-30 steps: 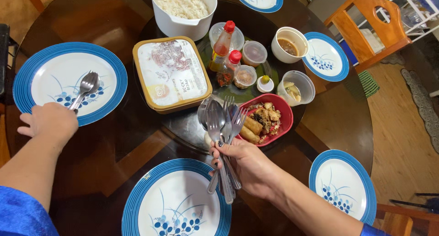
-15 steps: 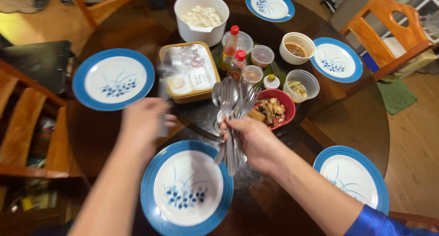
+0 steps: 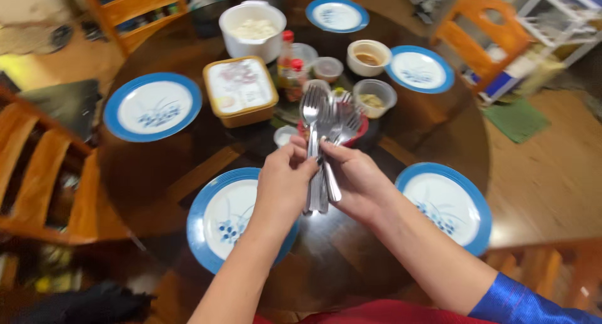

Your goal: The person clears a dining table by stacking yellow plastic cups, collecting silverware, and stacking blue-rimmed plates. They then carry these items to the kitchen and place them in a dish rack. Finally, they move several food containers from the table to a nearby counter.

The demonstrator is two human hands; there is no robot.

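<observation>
My right hand [image 3: 359, 181] is closed around the handles of a bundle of metal spoons and forks [image 3: 325, 118], held upright above the dark round table [image 3: 389, 142]. My left hand [image 3: 285, 187] has come up against it, and its fingertips pinch the handle of one spoon [image 3: 311, 114] in the bundle. Both hands hover over the right side of the nearest blue-rimmed plate [image 3: 219, 220], which my left wrist partly hides. A red bowl [image 3: 362, 133] of food is mostly hidden behind the cutlery.
More blue-rimmed plates lie at the left [image 3: 153, 107], near right [image 3: 448, 205], far right [image 3: 419, 69] and far side [image 3: 337, 15]. In the middle are a white rice pot [image 3: 252, 34], a yellow tub [image 3: 239, 90], sauce bottles [image 3: 287, 55] and small cups. Wooden chairs [image 3: 37, 173] ring the table.
My left hand left the far-left plate with the spoon and crossed over to the bundle in my right hand. That plate now has nothing on it. The view pulled back.
</observation>
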